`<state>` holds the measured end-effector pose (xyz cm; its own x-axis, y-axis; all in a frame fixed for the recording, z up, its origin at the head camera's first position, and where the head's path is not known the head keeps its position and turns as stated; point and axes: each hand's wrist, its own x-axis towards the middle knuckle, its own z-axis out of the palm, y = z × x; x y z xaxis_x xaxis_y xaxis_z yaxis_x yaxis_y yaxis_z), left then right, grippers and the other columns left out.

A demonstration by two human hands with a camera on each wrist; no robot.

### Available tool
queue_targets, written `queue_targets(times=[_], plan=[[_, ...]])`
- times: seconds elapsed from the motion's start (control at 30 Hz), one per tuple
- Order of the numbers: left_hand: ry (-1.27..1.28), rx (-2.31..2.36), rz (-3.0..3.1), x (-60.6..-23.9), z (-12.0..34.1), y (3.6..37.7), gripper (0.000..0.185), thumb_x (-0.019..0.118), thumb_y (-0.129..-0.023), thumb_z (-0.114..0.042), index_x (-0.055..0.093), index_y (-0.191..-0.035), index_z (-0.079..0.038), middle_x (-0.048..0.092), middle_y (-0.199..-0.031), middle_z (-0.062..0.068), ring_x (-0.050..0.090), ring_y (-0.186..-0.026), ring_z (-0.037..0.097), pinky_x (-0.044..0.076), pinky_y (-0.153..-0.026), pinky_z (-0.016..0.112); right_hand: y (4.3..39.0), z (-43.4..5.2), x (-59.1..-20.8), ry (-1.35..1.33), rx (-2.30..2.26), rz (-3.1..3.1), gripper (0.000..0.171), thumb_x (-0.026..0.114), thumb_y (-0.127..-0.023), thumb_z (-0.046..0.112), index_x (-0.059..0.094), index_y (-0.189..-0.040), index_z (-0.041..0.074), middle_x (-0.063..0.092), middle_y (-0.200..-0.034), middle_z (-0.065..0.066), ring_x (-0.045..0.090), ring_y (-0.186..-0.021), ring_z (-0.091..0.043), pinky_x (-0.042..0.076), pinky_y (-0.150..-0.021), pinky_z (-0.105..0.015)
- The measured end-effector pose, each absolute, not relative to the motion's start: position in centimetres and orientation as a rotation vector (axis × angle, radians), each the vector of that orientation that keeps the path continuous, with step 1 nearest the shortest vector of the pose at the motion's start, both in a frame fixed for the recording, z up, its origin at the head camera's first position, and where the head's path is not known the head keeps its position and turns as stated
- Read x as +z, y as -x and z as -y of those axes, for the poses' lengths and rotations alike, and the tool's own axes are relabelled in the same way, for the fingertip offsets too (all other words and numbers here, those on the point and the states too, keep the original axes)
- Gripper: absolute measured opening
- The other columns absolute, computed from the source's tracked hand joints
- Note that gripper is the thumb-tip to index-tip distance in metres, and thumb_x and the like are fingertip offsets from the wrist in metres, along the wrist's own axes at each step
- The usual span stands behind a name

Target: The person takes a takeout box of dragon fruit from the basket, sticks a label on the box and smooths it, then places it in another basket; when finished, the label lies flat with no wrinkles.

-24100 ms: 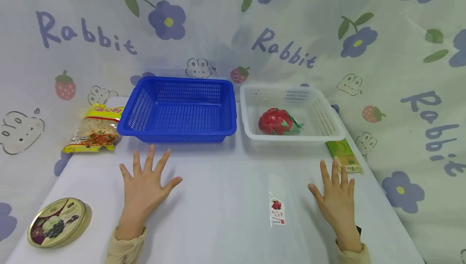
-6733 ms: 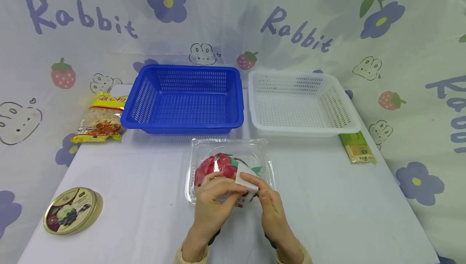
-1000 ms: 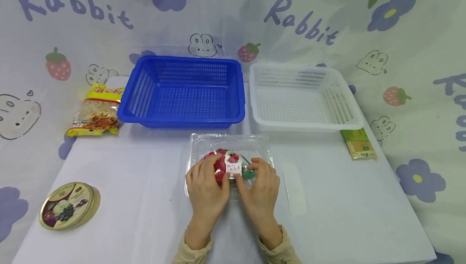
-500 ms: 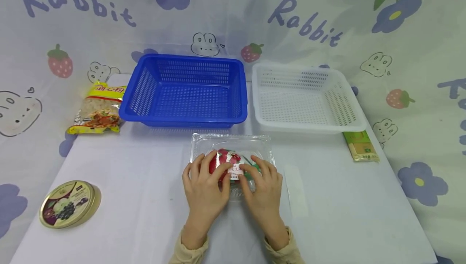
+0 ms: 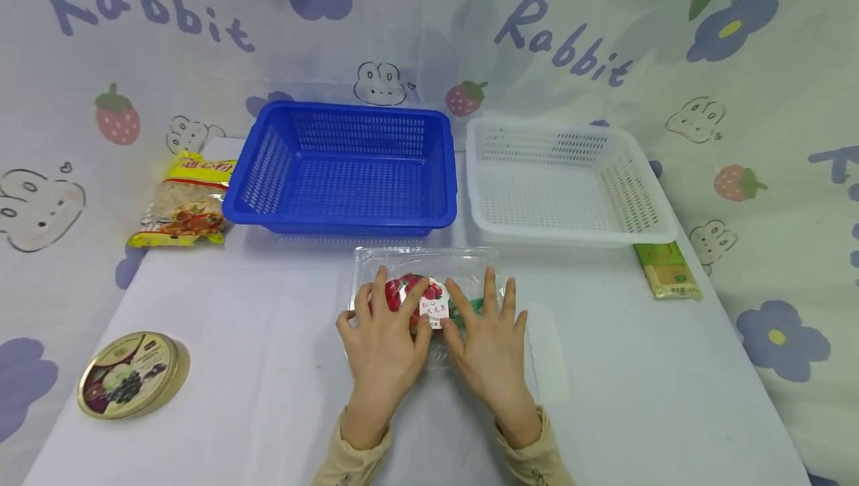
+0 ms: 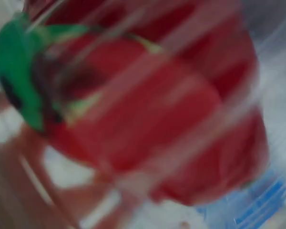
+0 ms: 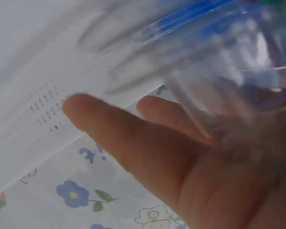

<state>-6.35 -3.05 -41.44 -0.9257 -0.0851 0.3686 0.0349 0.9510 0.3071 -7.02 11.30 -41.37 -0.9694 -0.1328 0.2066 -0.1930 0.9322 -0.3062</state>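
A clear plastic box (image 5: 429, 253) stands on the table in front of me, with a red-and-green dragon fruit (image 5: 397, 292) inside. Its lid bears a white label (image 5: 435, 308) with a fruit picture and writing. My left hand (image 5: 384, 355) rests on the lid's left part, fingers spread, thumb and forefinger by the label. On the other side my right hand (image 5: 495, 359) lies spread over the lid. The left wrist view shows the blurred fruit (image 6: 157, 114) through the plastic. In the right wrist view the right hand (image 7: 181, 167) stretches out beside the clear box wall (image 7: 190, 90).
Behind the box are a blue basket (image 5: 342, 228) and a white basket (image 5: 577, 236). A pale strip (image 5: 552, 355) lies right of the box. A round tin (image 5: 127, 376) and a yellow food bag (image 5: 188, 206) are at left, a green packet (image 5: 671, 273) at right.
The boxed fruit, earlier in the white basket, is now on the table. The label, first lying on the table, then held in both hands, is on the lid. Just now the fingers spread outward.
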Motion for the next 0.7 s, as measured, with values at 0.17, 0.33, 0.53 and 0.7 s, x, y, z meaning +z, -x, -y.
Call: queue_targets(times=[0.17, 0.33, 0.53, 0.7], plan=[[-0.125, -0.502, 2.754, -41.3, 2.9, 6.3, 0.045, 0.066, -0.083, -0.048, 0.061, -0.127, -0.041, 0.036, -0.152, 0.022, 0.033, -0.135, 0.049, 0.035, -0.092, 0.065, 6.9, -12.4, -41.9, -0.164, 0.753, 2.935, 0.058, 0.062, -0.090, 0.049, 0.050, -0.142, 0.026, 0.020, -0.157, -0.029, 0.028, -0.136, -0.060, 0.043, -0.091, -0.072], [-0.064, -0.714, 2.831, -41.0, 4.5, 6.0, 0.057, 0.070, -0.081, -0.053, 0.057, -0.134, -0.037, 0.025, -0.157, 0.024, 0.028, -0.138, 0.056, 0.038, -0.097, 0.070, 6.7, -14.5, -42.5, -0.115, 1.178, 2.956, 0.063, 0.059, -0.093, 0.048, 0.038, -0.149, 0.030, 0.006, -0.162, -0.021, 0.032, -0.138, -0.051, 0.040, -0.096, -0.070], [0.122, -1.023, 2.816, -41.8, 7.6, 5.4, 0.057, 0.071, -0.085, -0.043, 0.054, -0.137, -0.032, 0.023, -0.161, 0.012, 0.021, -0.144, 0.050, 0.031, -0.103, 0.072, 6.2, -16.4, -43.7, -0.208, 1.391, 2.870, 0.060, 0.059, -0.096, 0.036, 0.034, -0.150, 0.032, 0.013, -0.163, -0.012, 0.041, -0.137, -0.042, 0.034, -0.101, -0.071], [0.087, -1.353, 2.759, -42.9, 8.8, 4.4, 0.056, 0.067, -0.091, -0.034, 0.047, -0.143, -0.031, 0.011, -0.164, 0.009, 0.016, -0.146, 0.048, 0.025, -0.105, 0.074, 6.1, -17.1, -44.7, -0.331, 1.434, 2.799, 0.063, 0.060, -0.095, 0.028, 0.031, -0.151, 0.030, 0.013, -0.164, -0.010, 0.049, -0.131, -0.041, 0.032, -0.102, -0.072]])
